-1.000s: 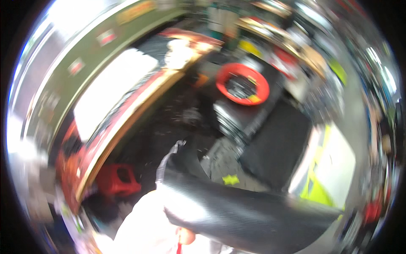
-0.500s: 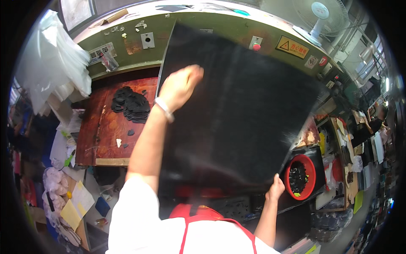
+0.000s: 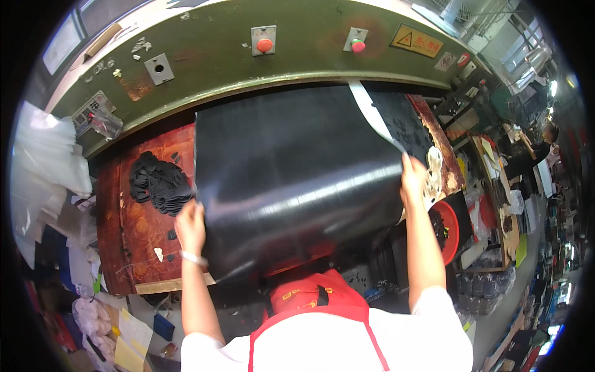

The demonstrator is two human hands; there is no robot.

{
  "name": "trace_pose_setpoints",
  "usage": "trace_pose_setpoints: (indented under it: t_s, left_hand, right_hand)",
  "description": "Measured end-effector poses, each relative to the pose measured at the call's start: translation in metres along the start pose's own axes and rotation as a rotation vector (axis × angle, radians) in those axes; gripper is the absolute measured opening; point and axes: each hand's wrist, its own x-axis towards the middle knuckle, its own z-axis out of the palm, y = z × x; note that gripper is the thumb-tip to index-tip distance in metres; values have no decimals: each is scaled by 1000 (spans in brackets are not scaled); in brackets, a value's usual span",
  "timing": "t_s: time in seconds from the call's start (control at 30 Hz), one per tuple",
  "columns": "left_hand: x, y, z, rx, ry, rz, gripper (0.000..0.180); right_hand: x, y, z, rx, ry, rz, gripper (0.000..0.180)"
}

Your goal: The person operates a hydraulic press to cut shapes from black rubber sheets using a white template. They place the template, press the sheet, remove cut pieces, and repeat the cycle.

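Observation:
A large glossy black sheet lies over the reddish wooden work board, its near part curving down toward my red apron. My left hand is closed on the sheet's left edge, and my right hand pinches its right edge. A pale strip runs along the sheet's far right side, with more black material beyond it. Left of the sheet sits a heap of thin black cut pieces. Just past my right hand stands a cream-coloured looped thing whose kind I cannot tell.
A green machine beam with red buttons spans the far side. At right, a red bowl holds black scraps, partly behind my right forearm. White plastic sheeting hangs at left. Another person is far right.
The raised, tilted black sheet has come down onto the board. My left hand has moved down and left to its edge; my right hand has moved up along the other side.

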Motion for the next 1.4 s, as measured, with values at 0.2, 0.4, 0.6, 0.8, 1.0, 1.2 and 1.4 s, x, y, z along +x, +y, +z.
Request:
trace_pose_setpoints:
  t_s: [0.2,0.4,0.6,0.8,1.0,1.2,1.4]
  left_hand:
    - [59,44,56,-43,14,358,43]
    - [-52,110,118,586,-364,374,65]
    - [60,141,165,731,-367,249,58]
    - [109,201,251,691,-381,222,57]
    - [121,211,273,820,-386,22,57]
    - [169,226,297,812,-376,-110,56]
    - [172,212,306,761,-276,-77,55]
  right_hand:
    - [62,0,80,-248,-38,-367,65]
    - [5,72,-60,-861,271,-352,63]
    - [13,106,-125,-820,86,34,96]
    - [20,122,-117,-764,74,-27,101]
    - [30,113,-136,-459,22,66,91]
    - [33,95,-183,953,-144,332,82]
    - [17,97,-158,1880,-259,556,79]
